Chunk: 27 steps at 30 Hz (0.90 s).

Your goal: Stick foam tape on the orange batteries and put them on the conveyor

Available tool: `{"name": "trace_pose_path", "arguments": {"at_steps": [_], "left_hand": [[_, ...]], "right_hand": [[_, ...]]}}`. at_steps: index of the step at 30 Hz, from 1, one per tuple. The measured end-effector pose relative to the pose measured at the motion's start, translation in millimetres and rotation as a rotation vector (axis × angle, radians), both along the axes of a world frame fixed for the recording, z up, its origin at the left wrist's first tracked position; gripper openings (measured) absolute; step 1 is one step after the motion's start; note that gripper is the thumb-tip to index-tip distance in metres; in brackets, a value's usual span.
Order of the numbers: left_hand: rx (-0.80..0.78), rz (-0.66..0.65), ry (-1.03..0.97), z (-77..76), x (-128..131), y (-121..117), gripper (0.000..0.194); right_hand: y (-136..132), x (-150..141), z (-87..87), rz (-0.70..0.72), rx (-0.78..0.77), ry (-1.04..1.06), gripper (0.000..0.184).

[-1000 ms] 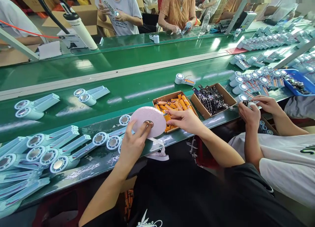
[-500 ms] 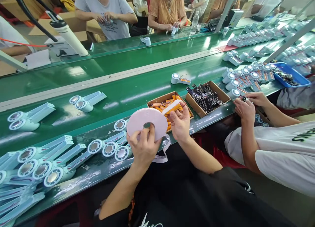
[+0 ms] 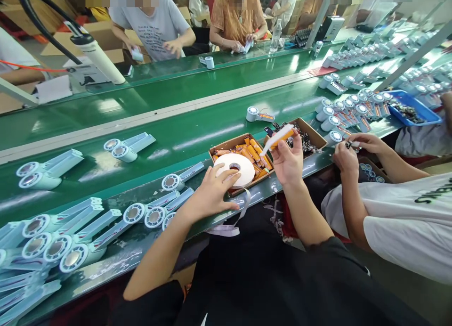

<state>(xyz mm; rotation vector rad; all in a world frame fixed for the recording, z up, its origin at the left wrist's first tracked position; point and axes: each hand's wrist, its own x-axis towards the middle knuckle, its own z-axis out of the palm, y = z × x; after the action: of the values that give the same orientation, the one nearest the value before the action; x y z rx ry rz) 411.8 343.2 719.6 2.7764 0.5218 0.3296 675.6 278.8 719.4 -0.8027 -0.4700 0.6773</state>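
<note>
A white roll of tape [image 3: 246, 171] rests over the near left corner of a cardboard box [image 3: 219, 147] of orange batteries [image 3: 254, 149]. My left hand [image 3: 212, 190] is open beside the roll, its spread fingers lying over the near left rim. Raised above the boxes, my right hand [image 3: 290, 162] pinches an orange battery [image 3: 281, 136] that has a white strip of tape along it, the strip's end sticking out to the left. A loose tape tail [image 3: 243, 208] hangs over the bench edge below the roll.
Light blue fan housings [image 3: 136, 213] crowd the near left of the green bench. A box of black circuit boards [image 3: 312, 133] stands right of the batteries. At the right, a co-worker's hands [image 3: 348, 154] handle a small part. A blue tray [image 3: 416, 107] lies beyond.
The tape roll has gone from upright in my left hand to lying on the battery box, and my left fingers have spread. My right hand has moved right with the battery.
</note>
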Motion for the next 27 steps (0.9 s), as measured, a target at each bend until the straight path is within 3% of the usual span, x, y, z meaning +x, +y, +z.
{"name": "trace_pose_path", "arguments": {"at_steps": [2, 4, 6, 9, 11, 13, 16, 19, 23, 27], "left_hand": [[-0.080, 0.042, -0.015, 7.8, -9.0, 43.0, 0.065], [-0.087, 0.303, 0.028, 11.2, -27.0, 91.7, 0.050], [-0.015, 0.672, 0.162, 11.4, -54.7, 143.3, 0.048], [0.074, 0.981, 0.265, 9.2, -104.7, 207.1, 0.051], [0.079, 1.044, 0.303, 5.7, -130.9, 231.4, 0.050], [0.076, 1.025, 0.337, -0.2, -142.1, 242.6, 0.044], [0.099, 0.863, 0.343, -13.8, -123.4, 246.8, 0.034], [0.112, 0.613, 0.304, -29.8, -69.9, 247.6, 0.033], [0.067, 0.344, 0.292, -43.4, 4.7, 254.2, 0.020], [0.005, 0.284, 0.315, -43.3, 32.0, 271.2, 0.014]], "right_hand": [[-20.6, 1.8, -6.2, 0.017, -0.017, -0.025, 0.061], [-42.9, 11.4, -15.5, 0.006, -0.045, -0.032, 0.061], [-61.5, 25.1, -28.1, -0.036, -0.101, -0.014, 0.056], [-82.9, 41.7, -47.3, -0.099, -0.200, 0.022, 0.054], [-95.4, 48.7, -56.0, -0.139, -0.250, 0.050, 0.054], [-104.2, 54.4, -59.2, -0.177, -0.282, 0.067, 0.055], [-97.0, 58.7, -49.1, -0.194, -0.268, 0.044, 0.055], [-47.3, 50.6, -20.6, -0.145, -0.152, -0.069, 0.057], [75.5, 22.4, 16.2, 0.060, -0.083, -0.298, 0.055], [182.5, -6.6, 16.4, 0.355, -0.159, -0.623, 0.048]]}}
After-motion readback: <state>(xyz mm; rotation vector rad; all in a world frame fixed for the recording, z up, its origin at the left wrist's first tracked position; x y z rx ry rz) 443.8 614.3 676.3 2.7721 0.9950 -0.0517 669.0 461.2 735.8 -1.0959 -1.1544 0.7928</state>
